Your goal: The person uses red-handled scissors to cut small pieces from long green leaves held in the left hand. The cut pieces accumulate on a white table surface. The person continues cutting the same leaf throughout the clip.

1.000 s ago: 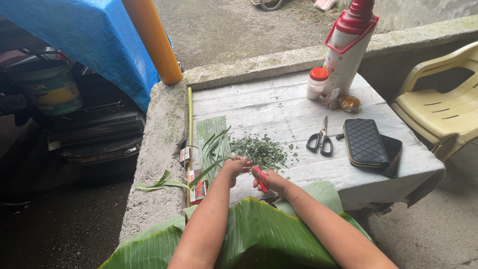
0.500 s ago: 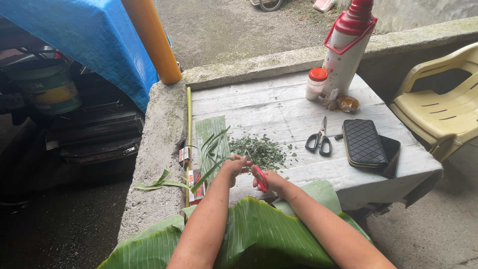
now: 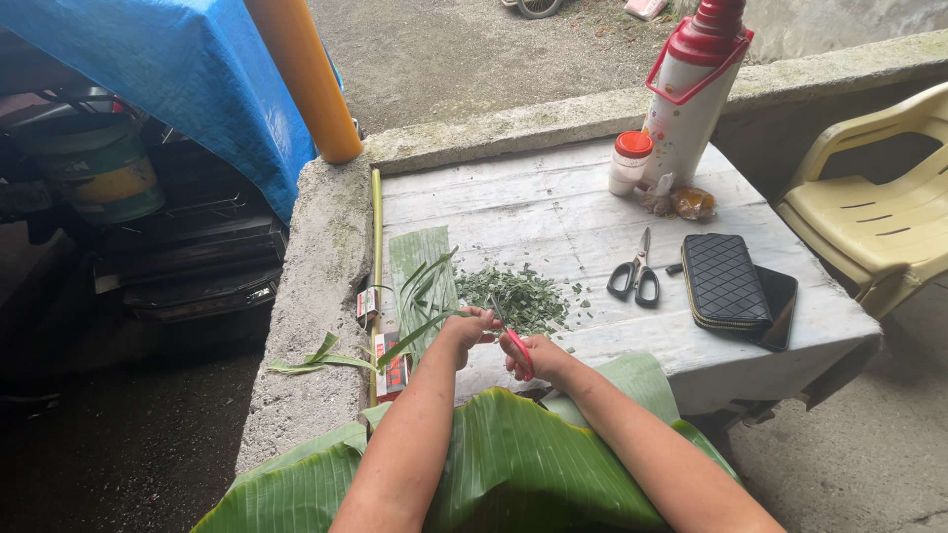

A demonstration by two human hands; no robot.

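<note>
pinching leaves (image 3: 420, 331) beside red scissors (image 3: 515, 343)

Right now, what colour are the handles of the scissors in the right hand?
Red, seen in the head view: scissors in the right hand.

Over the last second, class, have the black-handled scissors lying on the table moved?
No. The black-handled scissors lie in the same spot, just left of the black quilted wallet, as in both earlier pictures.

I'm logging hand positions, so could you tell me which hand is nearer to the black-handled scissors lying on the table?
Right. The right hand is below-left of the black-handled scissors, apart from them; the left hand is farther left.
</note>
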